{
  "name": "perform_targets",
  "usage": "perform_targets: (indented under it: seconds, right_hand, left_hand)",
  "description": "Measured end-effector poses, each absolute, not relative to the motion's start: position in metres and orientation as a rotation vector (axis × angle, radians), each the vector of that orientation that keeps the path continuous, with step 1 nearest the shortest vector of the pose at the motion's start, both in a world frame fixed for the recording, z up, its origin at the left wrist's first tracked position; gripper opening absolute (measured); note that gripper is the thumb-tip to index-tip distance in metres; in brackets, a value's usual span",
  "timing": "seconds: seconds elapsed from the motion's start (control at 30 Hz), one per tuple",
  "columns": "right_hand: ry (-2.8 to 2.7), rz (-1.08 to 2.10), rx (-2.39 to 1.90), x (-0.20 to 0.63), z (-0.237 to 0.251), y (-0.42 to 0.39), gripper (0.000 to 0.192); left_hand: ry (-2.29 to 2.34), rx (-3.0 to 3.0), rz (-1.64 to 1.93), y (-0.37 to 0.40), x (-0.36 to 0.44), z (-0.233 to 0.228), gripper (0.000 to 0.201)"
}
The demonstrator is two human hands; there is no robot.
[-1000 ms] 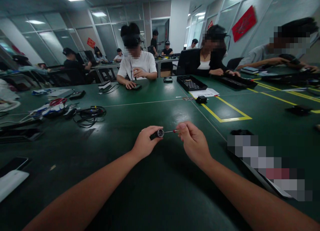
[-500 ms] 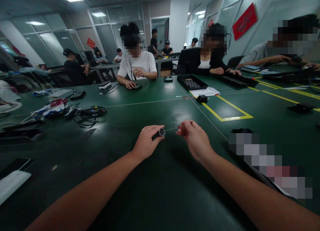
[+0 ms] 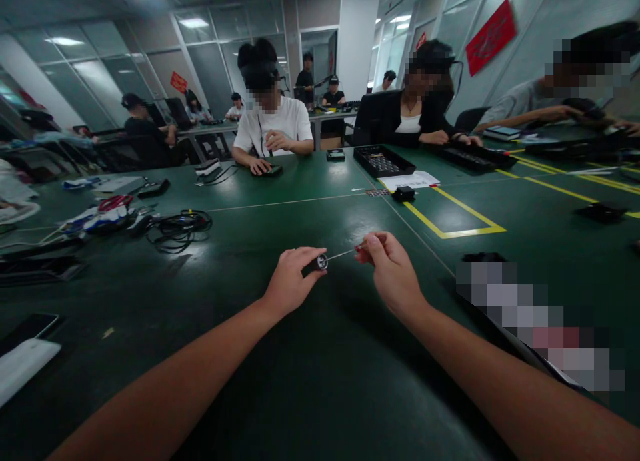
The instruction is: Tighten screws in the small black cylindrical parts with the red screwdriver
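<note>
My left hand (image 3: 290, 282) grips a short dark cylinder (image 3: 323, 262) between thumb and fingers. The cylinder's round end, with a pale ring and some detail inside, faces right. Opposite it, my right hand (image 3: 395, 268) is closed in a pinch on a thin, light metal rod (image 3: 342, 254). The rod's far tip reaches the cylinder's ringed end; whether it goes inside I cannot tell. My right fingers hide the rod's other end. Both hands are over the green table (image 3: 310, 368).
Coiled black cables (image 3: 180, 229) lie to the left, a white device (image 3: 27, 371) at the near left. On the right is a blurred-out long item (image 3: 530, 321). A small black block (image 3: 403, 194) sits by yellow tape (image 3: 473, 234). Beyond are black trays (image 3: 384, 161) and several seated people.
My right hand has tilted slightly, its thumb now showing more on top. The rod still spans to the cylinder, which my left hand keeps holding. The view has shifted a little.
</note>
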State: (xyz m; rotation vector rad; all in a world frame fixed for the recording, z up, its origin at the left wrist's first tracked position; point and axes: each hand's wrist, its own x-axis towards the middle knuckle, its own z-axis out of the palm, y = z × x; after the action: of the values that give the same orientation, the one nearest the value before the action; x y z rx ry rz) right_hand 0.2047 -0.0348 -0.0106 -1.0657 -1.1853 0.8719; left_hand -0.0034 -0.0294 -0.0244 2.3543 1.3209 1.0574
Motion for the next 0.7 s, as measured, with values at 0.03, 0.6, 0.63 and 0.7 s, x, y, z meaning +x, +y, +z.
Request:
perform_targets:
  seconds: [0.03, 0.6, 0.63, 0.7]
  right_hand:
    - [-1.228, 0.832, -1.083, 0.205, -0.009, -0.037, 0.027]
    - [-1.673, 0.423, -1.137, 0.207, 0.002, -0.053, 0.016]
    - [-1.675, 0.416, -1.135, 0.207, 0.002, -0.053, 0.016]
    - [-1.678, 0.405, -1.140, 0.207, 0.003, -0.054, 0.016]
  left_hand:
    - [1.319, 2.358, 1.053, -0.030, -0.003, -0.024, 0.042]
    - [1.304, 2.377, 1.005, -0.029, -0.004, -0.025, 0.040]
    - [1.304, 2.376, 1.010, -0.029, -0.004, -0.026, 0.040]
    - [1.296, 2.376, 1.011, -0.028, -0.004, -0.027, 0.041]
